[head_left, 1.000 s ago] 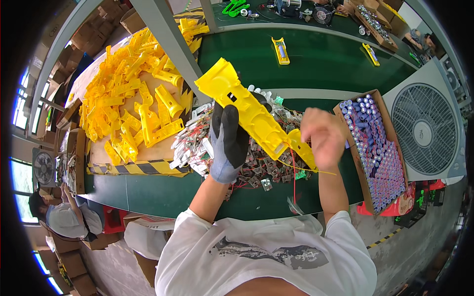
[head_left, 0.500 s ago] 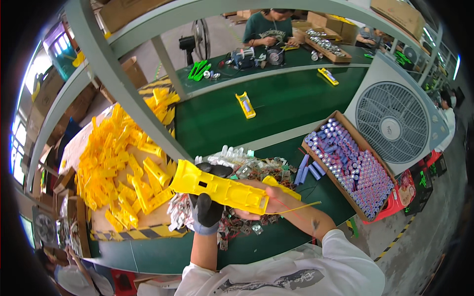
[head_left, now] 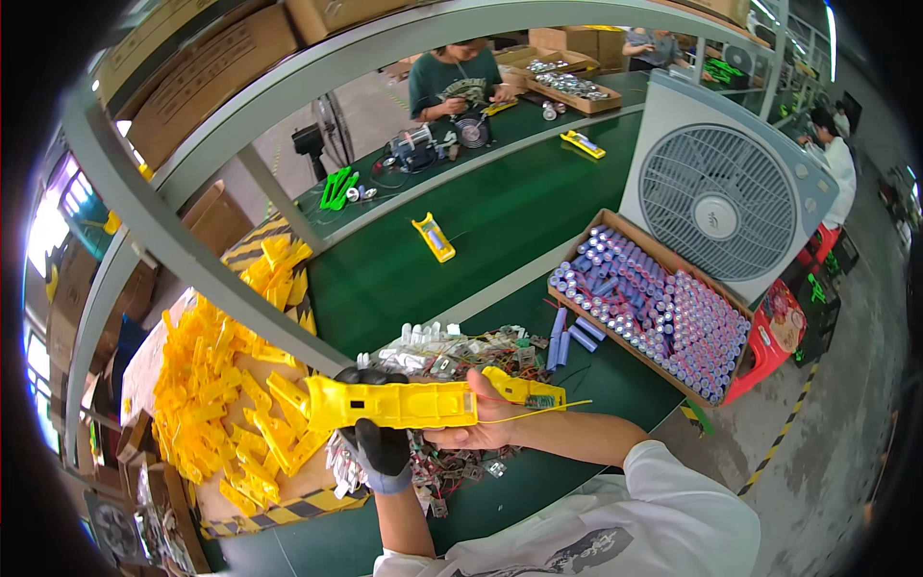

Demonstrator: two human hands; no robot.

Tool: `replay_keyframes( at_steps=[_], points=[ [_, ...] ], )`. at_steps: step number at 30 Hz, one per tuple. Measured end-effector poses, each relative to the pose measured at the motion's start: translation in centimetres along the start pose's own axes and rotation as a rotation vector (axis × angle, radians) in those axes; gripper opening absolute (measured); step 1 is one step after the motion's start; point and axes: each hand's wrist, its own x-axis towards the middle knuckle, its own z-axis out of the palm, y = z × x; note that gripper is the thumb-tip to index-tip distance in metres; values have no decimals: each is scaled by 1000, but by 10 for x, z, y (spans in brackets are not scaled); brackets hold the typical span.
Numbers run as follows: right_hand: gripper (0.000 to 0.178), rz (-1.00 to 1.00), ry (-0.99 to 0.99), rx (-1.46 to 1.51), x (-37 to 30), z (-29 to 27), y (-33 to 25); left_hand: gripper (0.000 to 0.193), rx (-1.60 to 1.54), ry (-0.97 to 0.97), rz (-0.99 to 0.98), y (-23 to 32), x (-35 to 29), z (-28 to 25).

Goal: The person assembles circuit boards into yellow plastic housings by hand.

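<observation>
A long yellow plastic casing half point(head_left: 404, 405) is held level between my two hands, its hollow, ribbed side showing. My left hand point(head_left: 383, 450), in a black and grey glove, is closed round its wider left end. Bare, my right hand point(head_left: 488, 415) grips the right end, with the thumb on top. Behind the right hand shows another yellow casing piece point(head_left: 519, 387) with a small green circuit board point(head_left: 540, 402) at its end; whether the hand holds it too is hidden. Thin red and yellow wires run out over the right wrist. Beneath lie wired circuit boards point(head_left: 450, 471) and white parts point(head_left: 404, 354).
Yellow casings point(head_left: 207, 385) are heaped at the left. Loose purple battery cells point(head_left: 567, 338) lie beside a cardboard box point(head_left: 663, 361) of them. A box fan point(head_left: 716, 192) stands behind. Casings point(head_left: 435, 238) rest on the green belt point(head_left: 375, 279); a co-worker point(head_left: 452, 82) sits beyond. A metal post point(head_left: 207, 245) slants close by.
My view has swung rightward, so the surroundings sit farther left. The casing, still in both hands, has turned from slanting down rightward to nearly level. The circuit board on the second piece now shows.
</observation>
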Motion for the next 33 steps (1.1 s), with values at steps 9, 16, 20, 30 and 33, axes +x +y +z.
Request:
replay_keyframes(
  at_steps=[9,16,20,30,33],
  points=[
    [56,99,278,-518,1,9,-29,66,346,-130,263,25,-14,-10],
    [60,583,31,-787,-11,57,-51,61,515,-355,328,48,7,-17],
    [35,624,189,-1288,-1,61,-40,61,712,-376,408,65,8,-29],
    [19,692,315,-1690,2,108,-1,46,341,521,315,111,-130,-56],
    [13,739,74,-1744,29,111,33,46,490,651,226,131,-215,-61]
  ],
)
